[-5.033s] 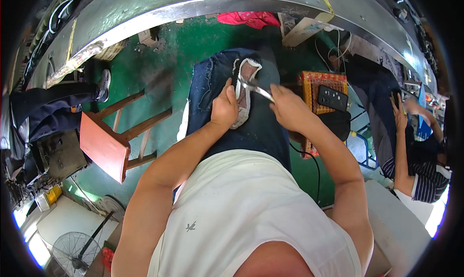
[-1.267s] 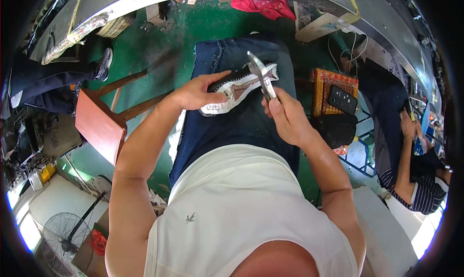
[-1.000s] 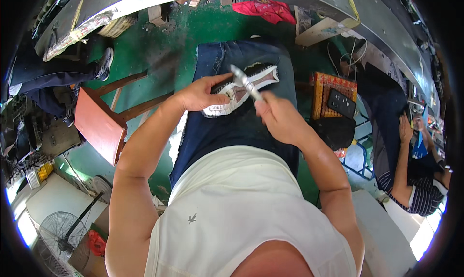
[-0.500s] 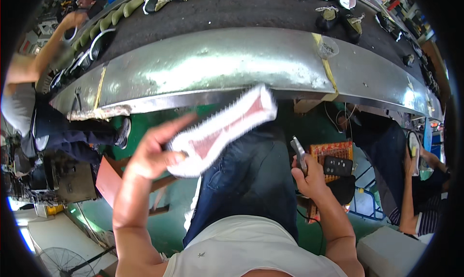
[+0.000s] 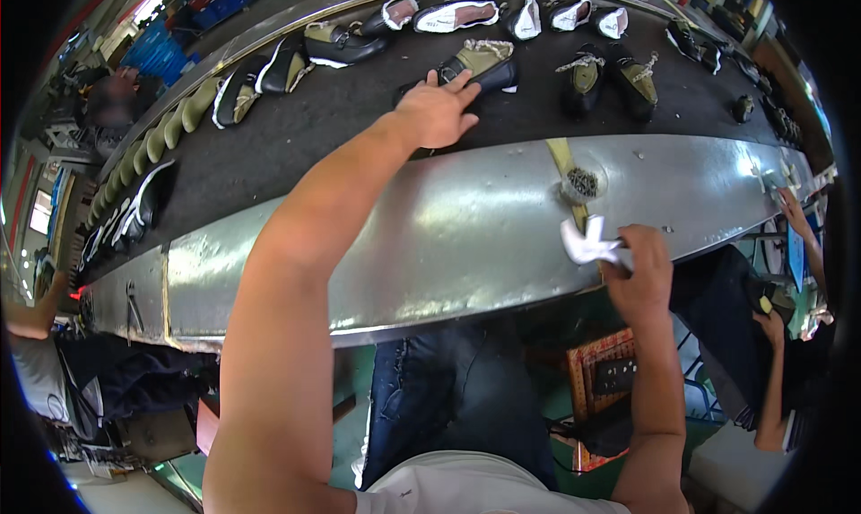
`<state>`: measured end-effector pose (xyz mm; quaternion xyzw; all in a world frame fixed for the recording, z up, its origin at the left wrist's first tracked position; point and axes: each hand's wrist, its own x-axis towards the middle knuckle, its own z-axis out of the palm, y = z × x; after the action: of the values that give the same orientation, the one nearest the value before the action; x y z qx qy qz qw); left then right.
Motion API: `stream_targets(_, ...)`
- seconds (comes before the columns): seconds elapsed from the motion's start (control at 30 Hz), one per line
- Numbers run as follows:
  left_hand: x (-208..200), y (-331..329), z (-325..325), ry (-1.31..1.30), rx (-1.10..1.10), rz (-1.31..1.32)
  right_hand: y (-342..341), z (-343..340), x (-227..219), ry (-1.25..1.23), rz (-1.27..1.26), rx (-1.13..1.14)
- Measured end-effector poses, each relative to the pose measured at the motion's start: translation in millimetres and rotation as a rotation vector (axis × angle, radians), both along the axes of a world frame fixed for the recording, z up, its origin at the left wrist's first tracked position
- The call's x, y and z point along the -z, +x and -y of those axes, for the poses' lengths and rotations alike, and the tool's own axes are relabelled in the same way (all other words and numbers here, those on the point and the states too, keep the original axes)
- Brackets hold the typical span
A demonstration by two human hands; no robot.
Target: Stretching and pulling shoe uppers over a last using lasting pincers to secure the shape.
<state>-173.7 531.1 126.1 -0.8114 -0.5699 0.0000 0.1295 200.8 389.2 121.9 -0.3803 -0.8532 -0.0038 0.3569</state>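
My left hand (image 5: 437,112) reaches across the belt with its fingers spread, touching an olive and black shoe (image 5: 484,65) that lies on the dark surface. The hand covers part of that shoe. Over the metal edge, my right hand (image 5: 642,267) is closed round a shiny metal tool (image 5: 587,243) with a pronged head, which looks like lasting pincers; its handle is mostly hidden. A clear cup of small dark tacks (image 5: 581,186) stands on the metal just beyond the tool.
Several shoes line the far side of the black belt (image 5: 296,160). A pair with rope laces (image 5: 633,88) sits right of my left hand. Shoes and olive shapes (image 5: 154,142) run down the left. Co-workers are at both sides; pliers (image 5: 134,306) lie at the left edge.
My left hand has gone from holding a white-lined shoe over my lap to touching a shoe on the belt. My right hand has risen with the tool over the metal edge. The view has shifted.
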Motion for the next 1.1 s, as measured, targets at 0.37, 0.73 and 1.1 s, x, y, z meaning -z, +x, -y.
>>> stream_targets(0.37,-4.4,-135.5,-150.9,0.351,-0.708,0.689,26.0,-62.2,27.0,-0.051,-0.117,0.261)
stream_targets(0.73,41.1,-163.1,-195.4,0.25,-0.82,0.299,19.7,-62.9,23.8,-0.169,-0.053,0.301)
stream_targets(1.1,15.8,-264.7,-51.1,0.357,-0.483,1.3,2.6,-57.8,18.2,-0.245,-0.07,0.361)
